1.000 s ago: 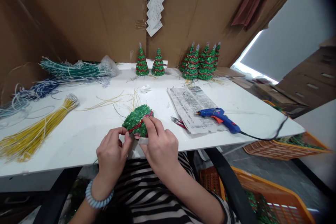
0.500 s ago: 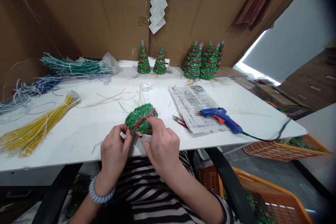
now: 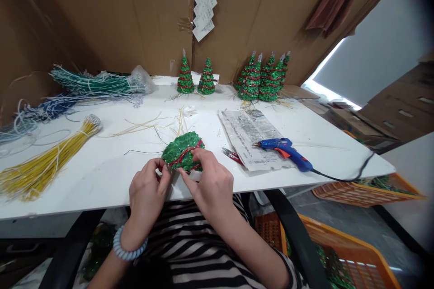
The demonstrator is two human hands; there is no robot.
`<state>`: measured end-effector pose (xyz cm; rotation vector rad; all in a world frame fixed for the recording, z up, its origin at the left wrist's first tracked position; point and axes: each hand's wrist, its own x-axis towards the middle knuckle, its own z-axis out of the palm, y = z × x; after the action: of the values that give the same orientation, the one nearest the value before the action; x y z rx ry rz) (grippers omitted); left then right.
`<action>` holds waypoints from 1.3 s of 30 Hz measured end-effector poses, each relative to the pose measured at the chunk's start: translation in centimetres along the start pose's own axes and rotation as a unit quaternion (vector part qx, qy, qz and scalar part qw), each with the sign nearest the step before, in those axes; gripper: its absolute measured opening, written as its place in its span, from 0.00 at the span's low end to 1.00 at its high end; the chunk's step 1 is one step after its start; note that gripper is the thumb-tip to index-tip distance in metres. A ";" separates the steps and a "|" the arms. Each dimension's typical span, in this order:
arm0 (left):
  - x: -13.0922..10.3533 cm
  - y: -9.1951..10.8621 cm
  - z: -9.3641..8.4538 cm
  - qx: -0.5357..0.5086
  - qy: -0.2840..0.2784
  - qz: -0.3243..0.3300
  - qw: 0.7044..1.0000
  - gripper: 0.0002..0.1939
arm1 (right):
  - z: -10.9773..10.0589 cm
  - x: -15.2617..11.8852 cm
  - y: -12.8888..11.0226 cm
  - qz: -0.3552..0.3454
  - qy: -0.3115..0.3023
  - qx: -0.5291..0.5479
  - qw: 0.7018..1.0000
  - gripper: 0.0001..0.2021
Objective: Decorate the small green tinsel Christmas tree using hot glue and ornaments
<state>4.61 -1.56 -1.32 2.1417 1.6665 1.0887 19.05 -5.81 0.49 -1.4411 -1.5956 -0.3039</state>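
A small green tinsel Christmas tree (image 3: 183, 146) with red garland lies tilted at the front of the white table, thin wires sticking out behind it. My right hand (image 3: 212, 180) grips its right side between thumb and fingers. At its lower left, my left hand (image 3: 149, 187) is closed in a pinch by the end of the red garland; what sits between those fingertips is too small to make out. A blue glue gun (image 3: 286, 151) rests on a folded newspaper (image 3: 257, 135) to the right. Red-handled pliers or snips (image 3: 232, 154) lie partly beneath the paper.
Finished-looking trees (image 3: 252, 81) stand at the back right, and two more trees (image 3: 185, 76) at the back centre. Bundles of yellow wires (image 3: 50, 160) and green wires (image 3: 91, 82) lie left. Orange baskets (image 3: 359, 244) sit below the table's right side. The glue gun's cord (image 3: 342, 179) crosses the right edge.
The tree has turned slightly in my hands, and a dark wire now sticks out to its left. My right thumb has shifted toward the garland end by my left fingertips.
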 end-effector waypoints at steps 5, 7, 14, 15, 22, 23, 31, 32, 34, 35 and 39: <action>0.0 -0.1 -0.1 -0.040 0.012 -0.006 0.999 0.09 | -0.1 0.4 1.0 0.050 0.019 0.060 0.997 0.12; -0.2 -0.1 -0.1 -0.068 0.015 -0.004 0.998 0.09 | -0.3 0.7 1.4 0.091 0.011 0.085 0.992 0.13; -0.1 0.1 -0.9 -0.191 0.009 -0.039 0.981 0.12 | -0.9 1.6 2.1 0.208 -0.025 0.181 0.961 0.15; 0.0 0.2 -1.2 -0.223 0.006 -0.054 0.973 0.12 | -0.9 1.8 2.3 0.216 -0.028 0.194 0.957 0.15; 0.6 0.6 -2.9 -0.437 -0.011 -0.136 0.889 0.08 | -1.1 2.1 3.3 0.234 -0.063 0.267 0.933 0.15; 0.7 0.6 -3.0 -0.457 -0.013 -0.147 0.877 0.08 | -1.1 2.1 3.4 0.232 -0.068 0.279 0.929 0.15; 1.1 0.0 -3.2 -0.529 0.001 -0.158 0.834 0.10 | -0.4 2.8 4.4 0.247 -0.105 0.364 0.892 0.15; 1.1 -0.1 -3.2 -0.528 0.007 -0.151 0.835 0.10 | -0.4 3.0 4.5 0.257 -0.110 0.374 0.884 0.15; 1.0 -0.3 -3.2 -0.510 0.028 -0.141 0.848 0.10 | -0.3 3.3 4.6 0.280 -0.124 0.391 0.868 0.16; 1.0 -0.3 -3.2 -0.495 0.040 -0.140 0.856 0.10 | -0.3 3.5 4.6 0.292 -0.132 0.398 0.860 0.16; 0.7 -0.5 -3.4 -0.440 0.066 -0.138 0.885 0.09 | -0.3 3.9 4.7 0.325 -0.167 0.426 0.828 0.17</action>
<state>2.08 -1.66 1.09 1.2324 1.1135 1.5208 23.80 -2.21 1.76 -1.2203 -1.1212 0.9958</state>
